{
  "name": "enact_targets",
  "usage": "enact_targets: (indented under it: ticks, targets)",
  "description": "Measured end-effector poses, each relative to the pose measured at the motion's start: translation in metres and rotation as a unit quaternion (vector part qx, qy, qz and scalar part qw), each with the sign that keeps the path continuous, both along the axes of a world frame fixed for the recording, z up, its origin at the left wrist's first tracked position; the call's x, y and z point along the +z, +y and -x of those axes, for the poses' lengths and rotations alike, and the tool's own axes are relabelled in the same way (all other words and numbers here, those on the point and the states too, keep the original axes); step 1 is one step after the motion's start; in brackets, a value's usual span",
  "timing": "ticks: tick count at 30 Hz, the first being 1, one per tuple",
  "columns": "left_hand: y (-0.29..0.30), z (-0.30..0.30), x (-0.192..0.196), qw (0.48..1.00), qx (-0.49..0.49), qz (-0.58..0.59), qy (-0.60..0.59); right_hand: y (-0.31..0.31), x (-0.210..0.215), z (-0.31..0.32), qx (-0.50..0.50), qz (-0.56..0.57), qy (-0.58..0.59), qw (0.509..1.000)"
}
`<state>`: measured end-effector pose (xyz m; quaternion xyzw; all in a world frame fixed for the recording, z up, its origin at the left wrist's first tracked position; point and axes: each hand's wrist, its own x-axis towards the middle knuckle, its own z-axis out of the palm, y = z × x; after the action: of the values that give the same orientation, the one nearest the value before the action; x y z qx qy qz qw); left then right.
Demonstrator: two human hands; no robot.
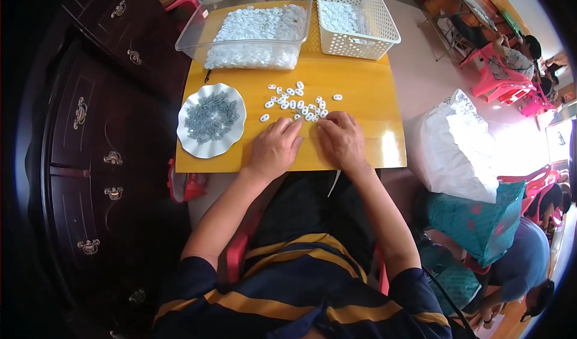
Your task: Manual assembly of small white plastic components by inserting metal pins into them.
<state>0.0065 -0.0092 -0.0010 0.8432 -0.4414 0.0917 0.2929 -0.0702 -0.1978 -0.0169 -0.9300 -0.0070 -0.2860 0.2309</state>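
Small white oval pieces with two dark holes (293, 105) lie loosely scattered on the yellow table, just beyond my hands. My left hand (276, 149) rests at the near side of this scatter, its fingers curled together and the tips close by a white piece. To its right, my right hand (344, 141) is bent with the fingers drawn in, beside the nearest pieces. Whatever either hand may pinch is too small or hidden to tell. A white wavy-edged plate (236, 139) with many small grey-blue slender pieces (210, 117) stands left of my left hand.
At the table's far side stand a clear plastic bin (195, 39) heaped with white pieces and a white perforated basket (384, 37) holding more. Dark drawers (78, 117) line the left. White (451, 147) and teal bags (481, 219) stand right; other people sit beyond.
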Motion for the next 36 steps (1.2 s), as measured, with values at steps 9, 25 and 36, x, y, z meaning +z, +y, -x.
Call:
enact_targets:
  ticks: [9, 25, 36]
  targets:
    - [-0.014, -0.005, -0.002, 0.999, 0.017, -0.051, 0.009, -0.003, 0.003, -0.006, -0.044, -0.018, -0.037, 0.998]
    - [-0.013, -0.004, -0.006, 0.998, 0.018, -0.051, -0.02, 0.003, -0.002, -0.005, -0.039, 0.077, 0.008, 0.996]
    - [-0.004, -0.006, -0.013, 0.999, 0.022, 0.003, -0.028, 0.009, -0.004, 0.02, -0.013, 0.065, 0.002, 0.998]
